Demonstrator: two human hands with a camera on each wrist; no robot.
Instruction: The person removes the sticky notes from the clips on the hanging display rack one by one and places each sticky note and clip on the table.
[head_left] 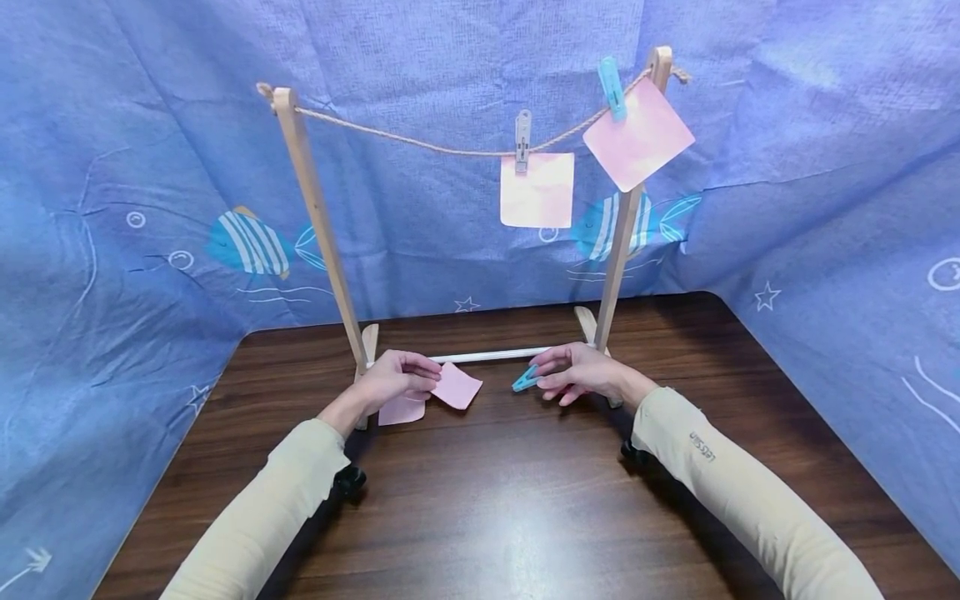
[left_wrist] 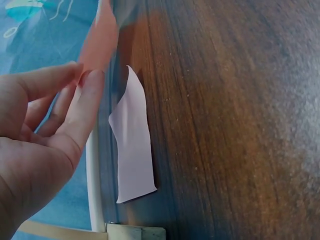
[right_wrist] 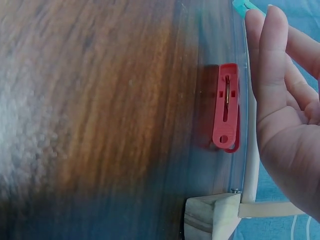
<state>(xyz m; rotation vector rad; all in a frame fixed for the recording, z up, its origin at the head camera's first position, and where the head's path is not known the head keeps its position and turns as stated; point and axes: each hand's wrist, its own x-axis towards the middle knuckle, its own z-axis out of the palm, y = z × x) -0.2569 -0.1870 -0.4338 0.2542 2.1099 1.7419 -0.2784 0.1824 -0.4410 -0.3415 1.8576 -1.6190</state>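
Observation:
My left hand [head_left: 392,380] pinches a square pink paper note [head_left: 457,387] between thumb and fingers, above the table. Under that hand a second pink note [left_wrist: 135,145] lies on the wood, its corners curling up. Opposite, my right hand [head_left: 583,370] grips a light blue clothespin [head_left: 525,380] at its fingertips, the other end pointing toward the held note. In the right wrist view a red clothespin [right_wrist: 226,107] lies on the table below the right hand; the head view hides it.
A wooden stand with a left post [head_left: 318,208] and right post [head_left: 621,250] carries a sagging rope [head_left: 405,137]. A grey clothespin [head_left: 522,142] and a blue clothespin [head_left: 612,88] hold two pink notes there. A white bar [head_left: 495,355] joins the posts low down. Blue cloth [head_left: 450,75] surrounds the table.

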